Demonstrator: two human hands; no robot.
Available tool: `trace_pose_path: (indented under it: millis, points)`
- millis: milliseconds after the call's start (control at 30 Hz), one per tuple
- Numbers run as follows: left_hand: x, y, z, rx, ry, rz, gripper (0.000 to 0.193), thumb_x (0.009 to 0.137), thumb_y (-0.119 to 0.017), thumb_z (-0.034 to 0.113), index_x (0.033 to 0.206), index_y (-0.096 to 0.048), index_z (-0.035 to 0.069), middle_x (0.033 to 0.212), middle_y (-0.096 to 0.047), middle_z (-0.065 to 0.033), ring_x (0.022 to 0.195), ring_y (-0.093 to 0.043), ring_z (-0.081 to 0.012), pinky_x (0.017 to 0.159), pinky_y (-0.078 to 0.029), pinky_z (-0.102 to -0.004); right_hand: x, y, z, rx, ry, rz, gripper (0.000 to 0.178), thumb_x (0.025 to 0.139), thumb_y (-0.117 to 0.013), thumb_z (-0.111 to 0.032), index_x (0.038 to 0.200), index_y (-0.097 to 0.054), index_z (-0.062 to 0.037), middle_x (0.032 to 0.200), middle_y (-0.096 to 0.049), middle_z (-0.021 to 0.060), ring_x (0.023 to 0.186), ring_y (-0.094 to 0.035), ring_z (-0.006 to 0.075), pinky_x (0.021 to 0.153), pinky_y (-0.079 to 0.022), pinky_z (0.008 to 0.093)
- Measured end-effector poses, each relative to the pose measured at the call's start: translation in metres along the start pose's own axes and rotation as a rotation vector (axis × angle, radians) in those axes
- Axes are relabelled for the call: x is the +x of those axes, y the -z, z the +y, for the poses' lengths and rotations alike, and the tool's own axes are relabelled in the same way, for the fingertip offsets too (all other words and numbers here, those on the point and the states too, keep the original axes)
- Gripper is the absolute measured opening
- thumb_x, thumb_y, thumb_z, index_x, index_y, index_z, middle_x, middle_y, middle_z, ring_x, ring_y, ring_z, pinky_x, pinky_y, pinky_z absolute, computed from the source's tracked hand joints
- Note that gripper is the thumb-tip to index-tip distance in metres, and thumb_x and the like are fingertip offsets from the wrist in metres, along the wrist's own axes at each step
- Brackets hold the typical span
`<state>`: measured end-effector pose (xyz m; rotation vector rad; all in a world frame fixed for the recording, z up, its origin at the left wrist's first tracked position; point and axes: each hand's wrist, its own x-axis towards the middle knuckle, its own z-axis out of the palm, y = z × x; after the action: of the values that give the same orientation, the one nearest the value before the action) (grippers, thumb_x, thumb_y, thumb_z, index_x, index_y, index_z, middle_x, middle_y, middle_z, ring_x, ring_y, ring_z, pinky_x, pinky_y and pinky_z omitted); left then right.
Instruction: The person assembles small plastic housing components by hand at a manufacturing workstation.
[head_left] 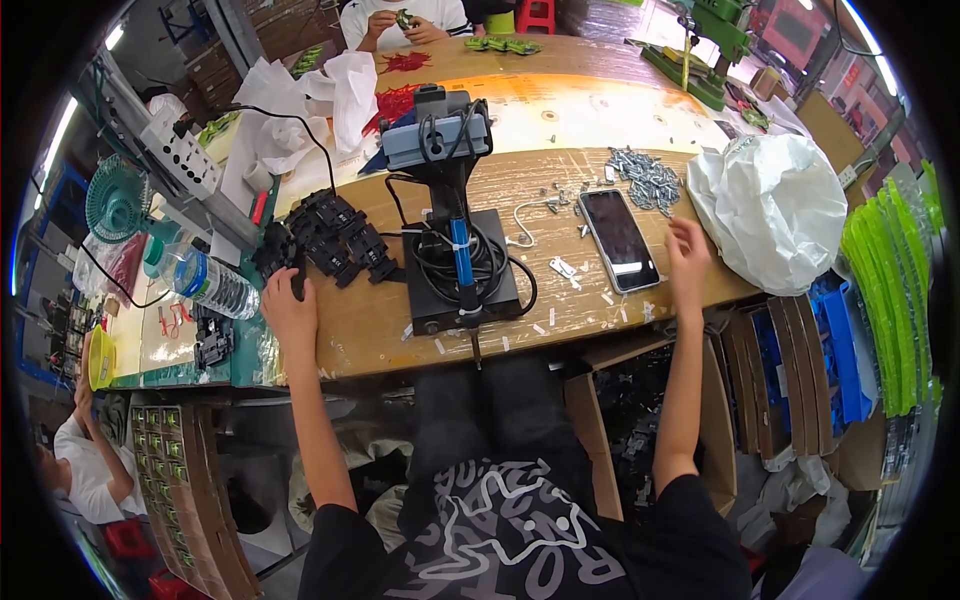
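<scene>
At the left of the table my left hand point(290, 312) reaches into a heap of black plastic parts point(335, 232), its fingers closed around one black part point(298, 284). My right hand point(688, 258) hovers to the right of a smartphone point(618, 240), fingers loosely bent and apart, with nothing visible in them. Beyond that hand lies a pile of small grey metal pieces point(645, 180). Between my hands stands a black device point(465, 270) with a coiled black cable and an upright post carrying a grey-blue head point(437, 140).
A large white plastic bag point(770, 210) bulges at the right edge. A water bottle point(205, 283) and green fan point(118, 198) stand left. Small white pieces point(563, 268) lie near the phone. An open carton point(595, 440) sits below the table edge. Other people work across and at far left.
</scene>
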<state>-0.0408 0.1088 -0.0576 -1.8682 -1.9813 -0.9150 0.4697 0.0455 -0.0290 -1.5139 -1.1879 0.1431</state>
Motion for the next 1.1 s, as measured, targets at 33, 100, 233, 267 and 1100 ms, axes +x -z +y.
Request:
trace_pose_path:
  millis: [33, 100, 233, 267, 1100]
  points:
    - [0.0, 0.003, 0.0, 0.008, -0.007, 0.03, 0.021, 0.074, -0.056, 0.016, 0.093, -0.055, 0.007, 0.105, -0.053, -0.007, 0.099, -0.047, -0.0267, 0.088, -0.033, -0.0379, 0.012, -0.01, 0.005, -0.099, 0.069, -0.056, 0.018, 0.078, -0.05, 0.001, 0.095, -0.054, 0.0027, 0.094, -0.056, 0.0112, 0.083, -0.056, 0.0191, 0.069, -0.047, 0.028]
    - [-0.001, 0.001, 0.001, -0.024, -0.021, 0.046, 0.02, 0.074, -0.055, 0.015, 0.092, -0.055, 0.007, 0.102, -0.054, -0.0071, 0.098, -0.048, -0.0263, 0.088, -0.034, -0.0372, 0.031, -0.024, 0.021, -0.167, 0.135, -0.078, 0.019, 0.076, -0.05, 0.002, 0.095, -0.054, 0.0022, 0.092, -0.056, 0.0125, 0.084, -0.055, 0.0223, 0.071, -0.046, 0.0295]
    - [-0.001, 0.002, -0.003, -0.168, 0.003, 0.049, 0.017, 0.074, -0.055, 0.012, 0.09, -0.056, 0.006, 0.097, -0.057, -0.0072, 0.094, -0.05, -0.0254, 0.085, -0.035, -0.0365, 0.051, -0.041, 0.051, -0.482, 0.393, -0.106, 0.017, 0.074, -0.05, 0.0, 0.09, -0.056, 0.0004, 0.089, -0.056, 0.0135, 0.087, -0.051, 0.0286, 0.076, -0.043, 0.0333]
    - [-0.001, 0.001, -0.003, -0.17, 0.0, 0.047, 0.017, 0.074, -0.055, 0.012, 0.09, -0.056, 0.006, 0.097, -0.057, -0.0072, 0.094, -0.05, -0.0254, 0.085, -0.035, -0.0365, 0.051, -0.041, 0.058, -0.484, 0.391, -0.104, 0.017, 0.074, -0.05, 0.0, 0.09, -0.056, 0.0004, 0.089, -0.056, 0.0135, 0.087, -0.051, 0.0286, 0.076, -0.043, 0.0333]
    - [-0.005, 0.003, 0.002, -0.046, -0.032, 0.04, 0.028, 0.073, -0.063, 0.02, 0.094, -0.055, 0.005, 0.109, -0.048, -0.0108, 0.102, -0.043, -0.0285, 0.088, -0.033, -0.0378, 0.041, -0.038, 0.054, -0.447, 0.298, -0.026, 0.01, 0.072, -0.059, -0.005, 0.081, -0.061, -0.0023, 0.082, -0.054, 0.0111, 0.084, -0.048, 0.0283, 0.076, -0.04, 0.0347]
